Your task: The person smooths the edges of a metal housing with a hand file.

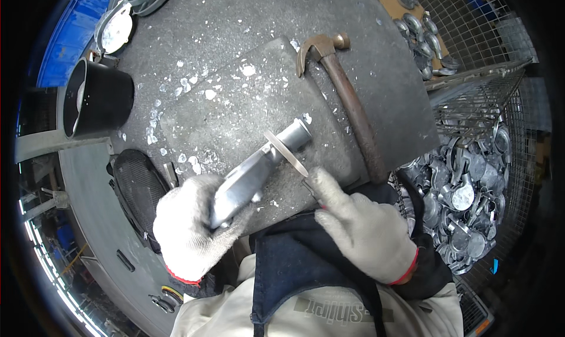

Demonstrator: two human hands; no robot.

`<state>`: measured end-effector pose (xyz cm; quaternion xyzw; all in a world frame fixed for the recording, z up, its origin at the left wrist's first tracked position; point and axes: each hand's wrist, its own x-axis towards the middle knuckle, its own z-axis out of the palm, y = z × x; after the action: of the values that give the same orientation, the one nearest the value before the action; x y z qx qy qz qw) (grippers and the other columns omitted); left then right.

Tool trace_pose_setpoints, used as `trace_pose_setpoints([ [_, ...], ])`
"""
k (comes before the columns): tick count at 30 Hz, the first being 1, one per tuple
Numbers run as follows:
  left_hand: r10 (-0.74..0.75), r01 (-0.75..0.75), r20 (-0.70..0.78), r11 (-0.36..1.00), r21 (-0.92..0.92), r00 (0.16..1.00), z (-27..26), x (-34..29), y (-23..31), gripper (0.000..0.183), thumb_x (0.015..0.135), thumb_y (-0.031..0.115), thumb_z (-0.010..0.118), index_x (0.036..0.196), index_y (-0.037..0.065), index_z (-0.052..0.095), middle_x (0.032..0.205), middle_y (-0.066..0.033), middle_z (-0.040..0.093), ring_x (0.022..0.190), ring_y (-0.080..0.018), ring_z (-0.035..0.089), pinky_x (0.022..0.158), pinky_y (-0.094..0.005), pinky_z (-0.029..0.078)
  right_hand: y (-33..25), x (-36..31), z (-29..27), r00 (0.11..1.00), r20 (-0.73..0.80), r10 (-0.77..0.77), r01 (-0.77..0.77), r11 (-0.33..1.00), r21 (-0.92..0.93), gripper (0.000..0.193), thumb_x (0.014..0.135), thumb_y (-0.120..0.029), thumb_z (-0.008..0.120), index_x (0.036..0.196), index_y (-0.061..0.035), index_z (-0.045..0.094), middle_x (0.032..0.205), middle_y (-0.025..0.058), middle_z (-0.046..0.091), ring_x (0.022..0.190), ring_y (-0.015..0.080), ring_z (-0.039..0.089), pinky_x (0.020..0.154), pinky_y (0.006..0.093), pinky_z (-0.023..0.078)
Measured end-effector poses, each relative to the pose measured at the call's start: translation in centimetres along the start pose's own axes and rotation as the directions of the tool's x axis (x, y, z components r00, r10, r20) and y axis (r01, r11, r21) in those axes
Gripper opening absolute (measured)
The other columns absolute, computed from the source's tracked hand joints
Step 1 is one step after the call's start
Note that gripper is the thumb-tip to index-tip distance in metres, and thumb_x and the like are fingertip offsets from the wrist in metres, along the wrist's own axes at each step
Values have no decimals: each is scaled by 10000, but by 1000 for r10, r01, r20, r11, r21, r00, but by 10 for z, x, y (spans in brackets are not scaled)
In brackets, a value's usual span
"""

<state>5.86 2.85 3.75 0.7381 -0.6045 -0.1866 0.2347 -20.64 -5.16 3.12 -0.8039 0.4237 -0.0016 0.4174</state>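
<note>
My left hand (pixel 188 228), in a white knit glove, is closed round the wide end of a shiny silver metal casting (pixel 244 187). The casting's round tubular end points up and to the right, over the grey mat (pixel 229 119). In my gloved right hand (pixel 368 237) is a narrow flat file (pixel 286 154), its handle mostly hidden by the fingers. The file's blade lies across the casting, just behind the tubular end. Beyond my right hand a claw hammer (pixel 353 104) with a worn wooden handle rests on the mat, apart from both hands.
Bright metal flakes (pixel 210 94) are scattered over the mat. At the left stand a black bucket (pixel 106 95) and a black mesh pouch (pixel 138 184). A wire cage (pixel 512 119) full of metal castings (pixel 465 196) is at the right; more castings (pixel 421 37) lie at the far right.
</note>
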Motion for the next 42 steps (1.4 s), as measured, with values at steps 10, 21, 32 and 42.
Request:
trace_pose_setpoints([
  [10, -34, 36, -54, 999, 26, 998, 2, 2, 1, 455, 735, 99, 954, 1082, -12, 680, 878, -127, 772, 785, -157, 726, 742, -312, 583, -14, -6, -3, 991, -63, 122, -137, 904, -406, 643, 1023, -386, 727, 1621, -252, 535, 768, 112, 611, 554, 321, 658, 533, 467, 553],
  [21, -125, 126, -21, 986, 105, 992, -2, -2, 7, 459, 735, 117, 955, 1089, -6, 689, 887, -134, 776, 803, -164, 740, 757, -318, 589, -1, -8, -17, 972, -64, 228, -235, 962, -136, 669, 1074, -334, 661, 1687, -219, 417, 943, 132, 751, 790, 351, 749, 751, 463, 607],
  [32, -65, 66, -11, 995, 80, 998, -3, 5, 10, 476, 752, 122, 946, 1134, -7, 692, 896, -143, 785, 802, -178, 761, 751, -319, 597, 2, 0, 1, 992, -123, 28, -67, 942, -330, 650, 1029, -335, 732, 1633, -219, 523, 825, 139, 649, 573, 329, 667, 543, 427, 549],
  [42, 42, -38, -70, 997, 65, 997, 2, 5, 6, 447, 757, 139, 953, 1101, -7, 707, 851, -132, 773, 770, -177, 756, 729, -318, 595, 39, 9, -15, 891, 453, 29, -417, 445, 793, 723, 1148, -381, 559, 1719, -20, 301, 927, 68, 720, 748, 122, 649, 725, 274, 543],
])
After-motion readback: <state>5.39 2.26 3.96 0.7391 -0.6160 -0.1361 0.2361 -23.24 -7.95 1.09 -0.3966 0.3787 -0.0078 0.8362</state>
